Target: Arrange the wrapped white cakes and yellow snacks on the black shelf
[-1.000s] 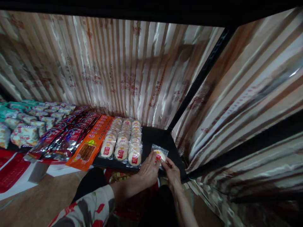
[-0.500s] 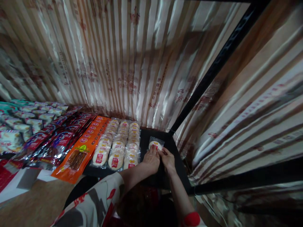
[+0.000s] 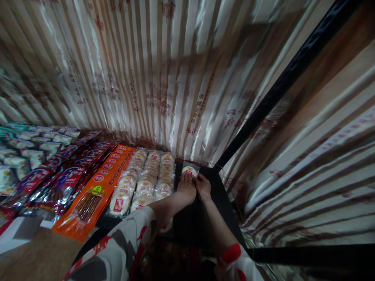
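A round pale cake in a clear wrapper with a red label lies at the back of the black shelf, close to the striped curtain. My left hand and my right hand both reach in side by side, fingers closed on the near edge of this packet. Just left of it run three neat rows of the same wrapped cakes.
Orange snack packets lie left of the cake rows, then dark red foil packets and white-green packets. A glossy striped curtain backs the shelf. A black frame post rises at the right corner.
Both hands have pushed the wrapped cake from the front of the black shelf to its back edge, reaching further in. The view has leaned forward with them.
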A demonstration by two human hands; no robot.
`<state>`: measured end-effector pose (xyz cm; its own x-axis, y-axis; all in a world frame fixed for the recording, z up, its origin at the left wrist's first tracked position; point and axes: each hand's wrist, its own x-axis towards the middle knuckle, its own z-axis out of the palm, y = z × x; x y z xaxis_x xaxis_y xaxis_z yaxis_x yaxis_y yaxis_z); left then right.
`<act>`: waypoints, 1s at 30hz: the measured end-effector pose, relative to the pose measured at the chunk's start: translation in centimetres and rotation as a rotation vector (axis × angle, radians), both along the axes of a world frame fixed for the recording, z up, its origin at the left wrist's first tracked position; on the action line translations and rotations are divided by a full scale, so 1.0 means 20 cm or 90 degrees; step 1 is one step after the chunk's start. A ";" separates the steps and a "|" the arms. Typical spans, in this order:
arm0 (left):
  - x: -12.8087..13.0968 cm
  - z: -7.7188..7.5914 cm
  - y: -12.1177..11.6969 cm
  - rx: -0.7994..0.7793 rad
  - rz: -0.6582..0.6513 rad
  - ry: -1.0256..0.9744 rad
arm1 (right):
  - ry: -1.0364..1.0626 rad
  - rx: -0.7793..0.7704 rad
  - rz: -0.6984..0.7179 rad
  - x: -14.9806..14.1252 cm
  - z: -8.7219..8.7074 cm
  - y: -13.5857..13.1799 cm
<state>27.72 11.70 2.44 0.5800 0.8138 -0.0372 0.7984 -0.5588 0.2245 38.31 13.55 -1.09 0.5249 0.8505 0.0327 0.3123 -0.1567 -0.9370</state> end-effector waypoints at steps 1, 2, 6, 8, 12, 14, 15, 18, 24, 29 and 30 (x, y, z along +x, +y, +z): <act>0.01 -0.02 0.02 0.000 0.013 -0.006 | 0.001 -0.002 0.002 -0.01 0.00 0.02; 0.01 -0.03 0.03 0.000 0.023 -0.010 | 0.004 -0.005 0.006 -0.02 0.00 0.04; 0.00 -0.03 0.07 -0.001 0.032 0.013 | 0.026 -0.022 0.005 -0.06 0.00 0.11; -0.02 0.01 0.07 -0.007 0.031 0.027 | 0.032 -0.025 0.006 -0.07 0.02 0.12; -0.09 0.17 -0.04 0.004 0.029 -0.044 | 0.004 0.028 -0.048 -0.09 0.15 0.03; -0.15 0.26 -0.18 0.048 0.011 -0.138 | 0.000 0.113 -0.073 -0.13 0.25 -0.09; -0.19 0.29 -0.26 0.090 -0.003 -0.203 | 0.014 0.152 -0.071 -0.16 0.30 -0.17; -0.33 0.33 -0.55 0.140 -0.021 -0.307 | 0.102 0.135 0.010 -0.28 0.39 -0.45; -0.75 0.05 -1.04 0.131 -0.001 -0.308 | 0.154 -0.033 0.190 -0.60 0.25 -0.94; -1.06 -0.14 -1.23 0.123 0.054 -0.257 | 0.112 -0.063 0.254 -0.85 0.11 -1.06; -1.10 -0.16 -1.25 0.127 0.078 -0.258 | 0.095 -0.058 0.271 -0.89 0.10 -1.06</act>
